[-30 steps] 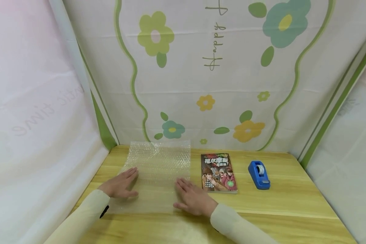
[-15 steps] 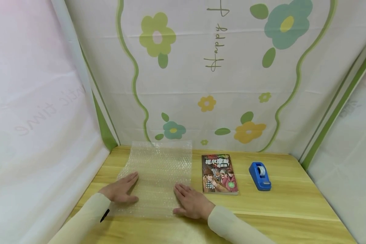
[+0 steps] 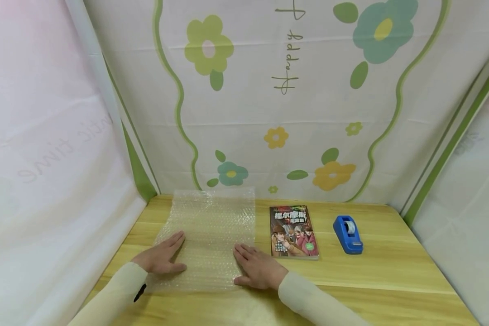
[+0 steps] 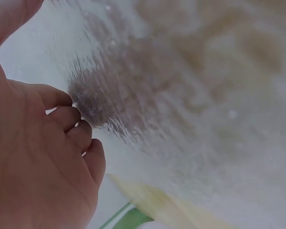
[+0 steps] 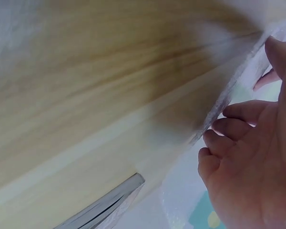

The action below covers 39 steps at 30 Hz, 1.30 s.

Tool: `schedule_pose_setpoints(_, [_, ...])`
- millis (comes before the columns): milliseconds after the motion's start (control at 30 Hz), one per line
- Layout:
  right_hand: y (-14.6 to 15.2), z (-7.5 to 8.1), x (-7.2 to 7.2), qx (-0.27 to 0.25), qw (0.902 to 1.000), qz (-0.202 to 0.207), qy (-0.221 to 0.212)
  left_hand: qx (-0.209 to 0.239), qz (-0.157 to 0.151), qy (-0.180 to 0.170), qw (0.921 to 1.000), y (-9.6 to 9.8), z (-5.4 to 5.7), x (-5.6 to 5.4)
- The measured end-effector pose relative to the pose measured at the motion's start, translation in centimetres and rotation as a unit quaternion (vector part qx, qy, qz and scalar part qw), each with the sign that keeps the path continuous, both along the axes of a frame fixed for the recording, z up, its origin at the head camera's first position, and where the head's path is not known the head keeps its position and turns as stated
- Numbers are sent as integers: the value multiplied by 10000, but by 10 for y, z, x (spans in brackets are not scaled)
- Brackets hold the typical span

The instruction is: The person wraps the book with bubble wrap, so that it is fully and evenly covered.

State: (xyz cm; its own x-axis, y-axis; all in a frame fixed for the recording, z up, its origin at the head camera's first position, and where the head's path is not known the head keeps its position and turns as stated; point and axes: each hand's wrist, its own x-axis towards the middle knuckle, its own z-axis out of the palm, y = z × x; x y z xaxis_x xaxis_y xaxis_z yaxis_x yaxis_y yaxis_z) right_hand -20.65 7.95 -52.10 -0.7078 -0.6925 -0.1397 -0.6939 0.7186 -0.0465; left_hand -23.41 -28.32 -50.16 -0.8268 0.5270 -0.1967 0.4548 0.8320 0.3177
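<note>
A clear sheet of bubble wrap (image 3: 212,235) lies spread over the left part of the table, its far end reaching the back wall. My left hand (image 3: 161,258) rests on its left side, fingers extended and thumb out to the right. On the right edge of the sheet lies my right hand (image 3: 258,266), fingers straight and thumb spread toward the near corner. In the left wrist view the left fingertips (image 4: 76,114) touch the bubbled film. The right wrist view has the right fingertips (image 5: 217,126) along the sheet's edge.
Just right of the sheet lies a paperback book (image 3: 294,232) with an illustrated cover. Farther right stands a blue tape dispenser (image 3: 347,234) with a roll of tape. The wooden table (image 3: 391,271) is bordered by white fabric walls (image 3: 244,104) printed with flowers.
Over the last second both hands and the near edge of the bubble wrap have shifted slightly toward me. The book and the tape dispenser stay in place.
</note>
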Motion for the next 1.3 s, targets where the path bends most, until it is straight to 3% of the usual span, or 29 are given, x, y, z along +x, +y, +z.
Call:
schedule_pose_setpoints(267, [1, 4, -1, 27, 10000, 56, 42, -112, 180, 5, 9998, 4, 0, 6])
schedule_pose_setpoints(533, [-8, 3, 7, -42, 9995, 87, 288, -113, 363, -111, 9992, 10, 1, 13])
schedule_pose_setpoints(700, [-13, 2, 13, -216, 9995, -36, 218, -109, 575, -179, 9981, 17, 1, 19])
schedule_pose_setpoints(967, [-14, -2, 15, 56, 9992, -117, 376, -129, 809, -230, 9964, 28, 5, 24])
schedule_pose_setpoints(1133, [-7, -4, 8, 115, 9994, -50, 320, -213, 772, -167, 9966, 28, 10, 25])
schedule_pose_setpoints(1300, [3, -1, -1, 92, 9999, 108, 25, -209, 484, -23, 9986, 22, 12, 23])
